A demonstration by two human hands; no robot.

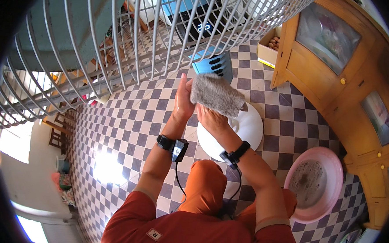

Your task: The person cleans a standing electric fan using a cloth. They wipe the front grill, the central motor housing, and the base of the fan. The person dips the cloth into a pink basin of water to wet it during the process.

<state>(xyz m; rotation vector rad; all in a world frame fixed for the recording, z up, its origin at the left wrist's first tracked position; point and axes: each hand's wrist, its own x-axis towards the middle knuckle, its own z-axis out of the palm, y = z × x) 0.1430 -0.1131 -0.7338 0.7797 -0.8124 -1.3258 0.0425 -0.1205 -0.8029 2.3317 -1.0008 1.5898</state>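
Observation:
A grey, fuzzy cloth point(218, 94) is spread between my hands, in front of the lower part of a standing fan. My left hand point(184, 101) is at the cloth's left edge, thumb pointing up and the other fingers partly behind the cloth. Under its lower edge, my right hand point(211, 118) grips the cloth, its fingertips covered. Just beyond is the fan's light blue control box point(213, 65) with black buttons. The round white base point(251, 133) stands on the floor below. The large metal grille point(139, 39) of the fan arches over the upper left.
A pink basin point(337, 184) of murky, sudsy water stands on the checkered floor point(128, 131) to my right. Along the right side runs a wooden cabinet point(326, 91). A cardboard box point(265, 54) of brown round items sits beside it. Wooden chairs point(58, 136) are at the far left.

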